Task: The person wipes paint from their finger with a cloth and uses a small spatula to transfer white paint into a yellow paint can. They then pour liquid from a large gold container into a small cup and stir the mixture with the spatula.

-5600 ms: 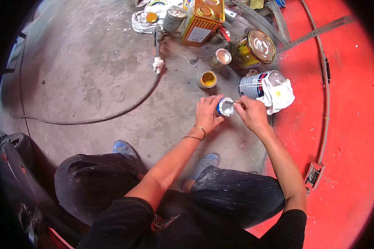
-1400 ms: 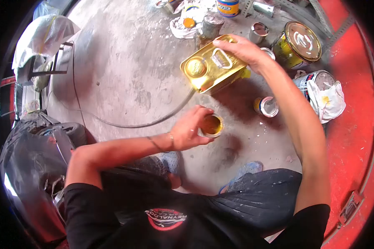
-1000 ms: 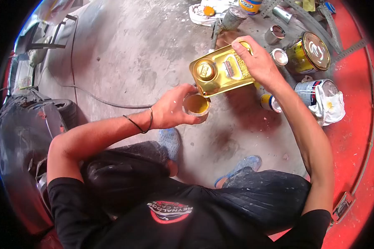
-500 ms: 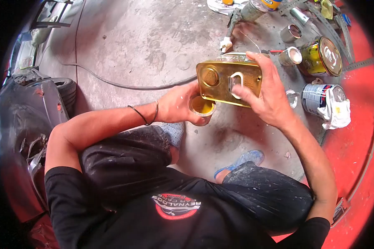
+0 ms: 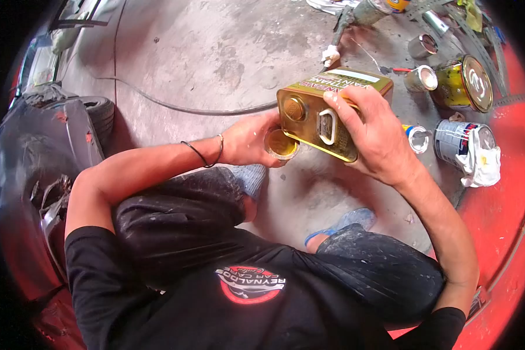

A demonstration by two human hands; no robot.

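Note:
My left hand (image 5: 252, 139) is wrapped around a small cup (image 5: 283, 144) with yellowish liquid inside. My right hand (image 5: 374, 131) grips a rectangular gold metal paint can (image 5: 338, 96) from its right side, fingers over the labelled face. The can leans, its top turned toward me, showing a round cap (image 5: 294, 108) at one corner and a white handle (image 5: 326, 125). Its lower left corner sits right at the cup's rim. Part of the can's far side is hidden by my right hand.
On the floor to the right stand a large yellow-stained can (image 5: 458, 81), a paint can (image 5: 449, 140) with a white rag (image 5: 481, 164), and smaller cans (image 5: 421, 78). A black hose (image 5: 186, 108) crosses the concrete. Left are a tyre (image 5: 99, 116) and a dark car panel (image 5: 29, 175).
The gold can has turned, so more of its labelled side shows. My right thumb has moved off the handle. My left hand still holds the cup beneath the can's corner.

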